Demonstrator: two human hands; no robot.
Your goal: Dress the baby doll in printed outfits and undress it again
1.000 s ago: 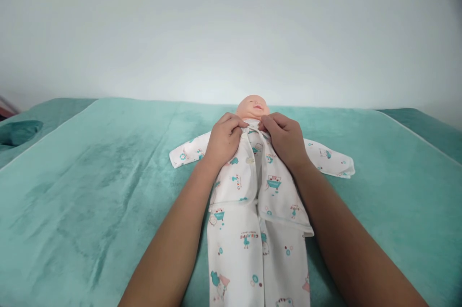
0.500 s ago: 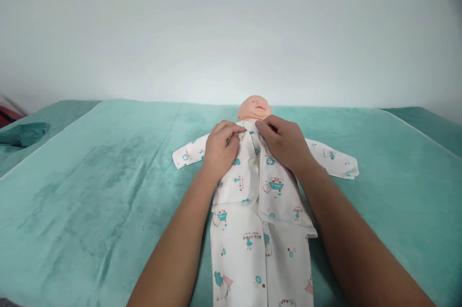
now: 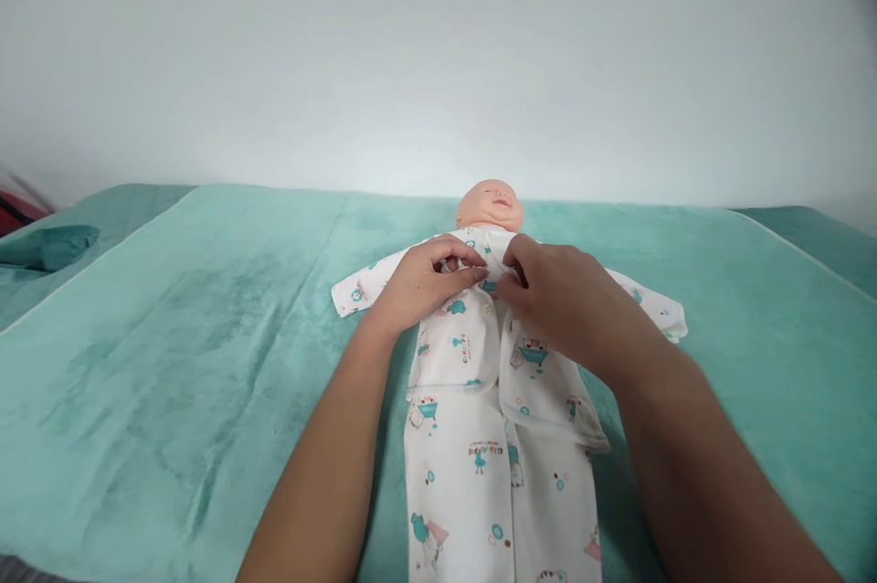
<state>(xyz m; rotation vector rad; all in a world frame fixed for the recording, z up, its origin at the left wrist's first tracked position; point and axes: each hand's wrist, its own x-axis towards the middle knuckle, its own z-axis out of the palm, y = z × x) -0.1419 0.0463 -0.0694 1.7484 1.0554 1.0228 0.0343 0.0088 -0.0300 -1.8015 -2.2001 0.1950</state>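
A baby doll [image 3: 490,205] lies on its back, its head toward the wall. It wears a white printed shirt [image 3: 460,347] whose two front panels part below the chest, and matching printed trousers [image 3: 459,482]. The shirt's sleeves stretch out to both sides. My left hand [image 3: 431,280] pinches the edge of the left front panel at the chest, thumb and forefinger close together. Opposite it, my right hand [image 3: 554,295] has its fingers curled onto the edge of the right panel. A pale round button [image 3: 487,310] shows on the left panel just below my fingers.
A green plush cover [image 3: 206,364] spreads under the doll, with creases at the left. Behind it rises a white wall [image 3: 411,71] with a dark band along its top. A red item [image 3: 15,213] shows at the far left edge.
Both hands have slid slightly down the shirt front from near the neck to the chest. My right hand has turned and its fingers curl more. The view has shifted a little.
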